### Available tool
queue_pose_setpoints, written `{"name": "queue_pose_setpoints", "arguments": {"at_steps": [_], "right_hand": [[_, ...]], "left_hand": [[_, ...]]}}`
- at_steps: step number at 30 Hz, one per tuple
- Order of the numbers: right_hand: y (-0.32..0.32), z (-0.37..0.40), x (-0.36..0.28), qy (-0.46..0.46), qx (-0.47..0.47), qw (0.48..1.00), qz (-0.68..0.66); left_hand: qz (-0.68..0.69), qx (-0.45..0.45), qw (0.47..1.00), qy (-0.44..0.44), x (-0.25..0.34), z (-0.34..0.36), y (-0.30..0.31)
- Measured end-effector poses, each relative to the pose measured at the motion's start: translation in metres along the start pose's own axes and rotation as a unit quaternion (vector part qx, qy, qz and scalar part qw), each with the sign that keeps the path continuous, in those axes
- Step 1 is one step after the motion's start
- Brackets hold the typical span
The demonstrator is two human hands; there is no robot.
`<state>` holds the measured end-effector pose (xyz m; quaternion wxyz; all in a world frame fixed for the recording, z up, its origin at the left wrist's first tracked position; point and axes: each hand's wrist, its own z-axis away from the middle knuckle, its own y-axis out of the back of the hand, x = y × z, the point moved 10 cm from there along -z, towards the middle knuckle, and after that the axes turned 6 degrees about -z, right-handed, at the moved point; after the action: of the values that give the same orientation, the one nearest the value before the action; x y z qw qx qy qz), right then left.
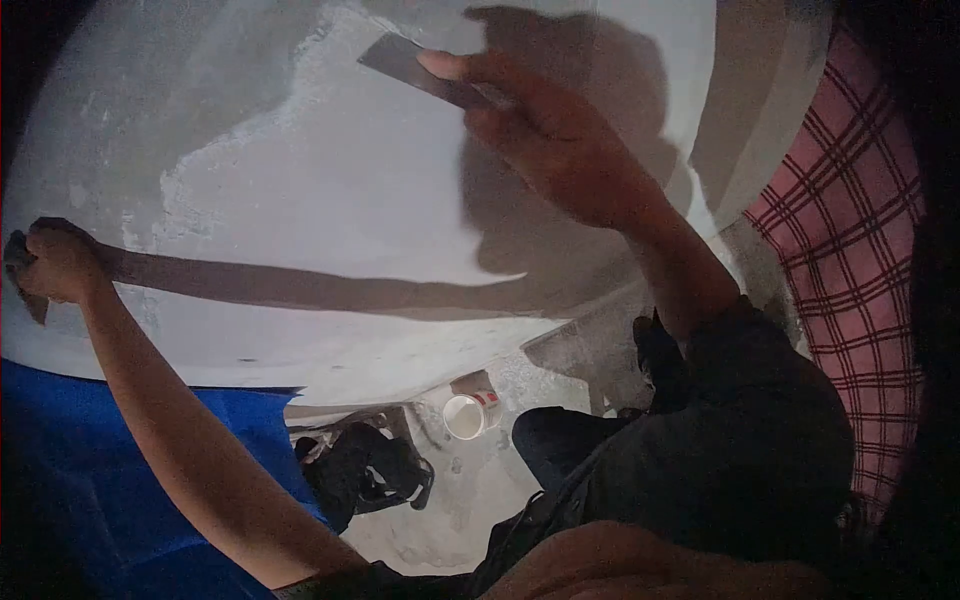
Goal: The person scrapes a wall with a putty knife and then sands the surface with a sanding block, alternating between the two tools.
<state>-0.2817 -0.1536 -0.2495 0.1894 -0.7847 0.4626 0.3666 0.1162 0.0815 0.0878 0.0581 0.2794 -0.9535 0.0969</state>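
Gripping scraper (400, 62), right hand (545, 130) faces wall (330, 190); left hand (60, 262) clasps dark tool (32, 305); cup (465, 415) below.

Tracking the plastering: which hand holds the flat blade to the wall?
The right hand, raised highest, presses the flat blade; the left hand grips a small dark object.

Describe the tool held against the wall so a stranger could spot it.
A pale plastered wall fills the upper picture. Near its top, the right hand holds a flat grey blade against it. Unlike the dark thing in the left hand, it is thin and straight-edged.
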Motion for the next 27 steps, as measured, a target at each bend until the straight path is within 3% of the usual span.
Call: {"name": "queue_pose_setpoints", "arguments": {"at_steps": [2,4,12,14,17,19,21,23,25,27], "right_hand": [[-0.001,0.000,-0.008,0.032,0.003,0.999,-0.013],[-0.002,-0.003,-0.007,0.048,0.008,0.999,0.018],[-0.009,0.003,-0.013,0.068,0.012,0.998,-0.008],[-0.014,-0.001,-0.011,-0.038,-0.028,0.999,0.011],[-0.019,0.001,-0.010,-0.043,-0.042,0.998,-0.002],[-0.021,0.003,-0.007,-0.001,-0.018,1.000,0.004],[-0.018,0.001,-0.014,0.041,0.005,0.999,0.010],[-0.022,-0.003,-0.013,-0.008,-0.035,0.999,-0.004],[-0.022,0.002,-0.009,-0.027,-0.050,0.998,-0.014],[-0.026,0.006,-0.003,-0.043,-0.062,0.997,-0.025]], "left_hand": [[-0.017,0.021,1.000,0.006,0.019,0.013,0.015],[0.122,-0.007,0.992,-0.015,0.034,0.021,0.018],[0.009,-0.010,1.000,-0.016,-0.013,-0.007,-0.002],[0.005,-0.007,0.999,-0.046,-0.029,-0.017,-0.013],[0.024,-0.004,0.997,-0.070,-0.025,-0.010,-0.006],[0.002,-0.017,1.000,-0.011,0.000,0.006,0.013],[0.026,-0.013,1.000,-0.008,0.002,0.010,0.016],[0.049,-0.017,0.999,-0.003,0.000,0.012,0.015],[-0.008,-0.053,0.996,0.076,-0.014,0.014,0.011],[0.006,-0.043,0.998,0.055,-0.006,0.016,0.017]]}}
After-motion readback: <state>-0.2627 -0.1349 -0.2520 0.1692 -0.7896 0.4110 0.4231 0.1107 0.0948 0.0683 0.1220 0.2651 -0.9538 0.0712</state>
